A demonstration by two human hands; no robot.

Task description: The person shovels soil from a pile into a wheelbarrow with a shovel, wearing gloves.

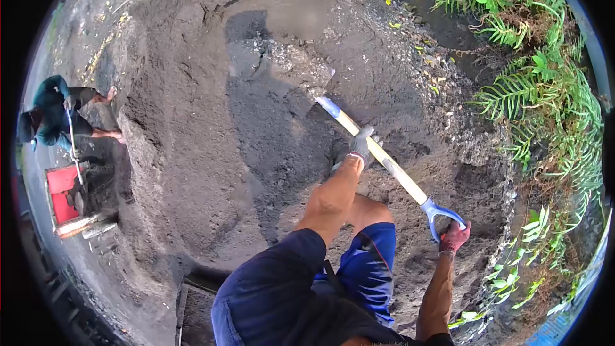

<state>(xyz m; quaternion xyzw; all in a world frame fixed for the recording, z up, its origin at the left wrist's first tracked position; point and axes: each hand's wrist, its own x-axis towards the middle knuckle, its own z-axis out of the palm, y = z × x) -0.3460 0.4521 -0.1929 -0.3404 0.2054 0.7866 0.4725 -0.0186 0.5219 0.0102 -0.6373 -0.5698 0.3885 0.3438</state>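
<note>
A shovel with a pale wooden shaft (405,178) and a blue D-shaped handle slants across the middle of the view. My left hand (362,143), in a grey glove, is closed around the shaft below its blue socket. At the other end, my right hand (455,237) in a reddish glove grips the crossbar of the handle. The shovel's blade is hardly visible and seems sunk in the dark soil (192,173). Lighter, gravelly material (298,64) lies just beyond the socket.
On the left, another person (51,115) holds a long-handled tool over a red-sided box (63,182). Ferns (512,93) and leafy plants line the right bank. A wooden-edged frame (182,307) lies near my legs. My shadow falls across the soil.
</note>
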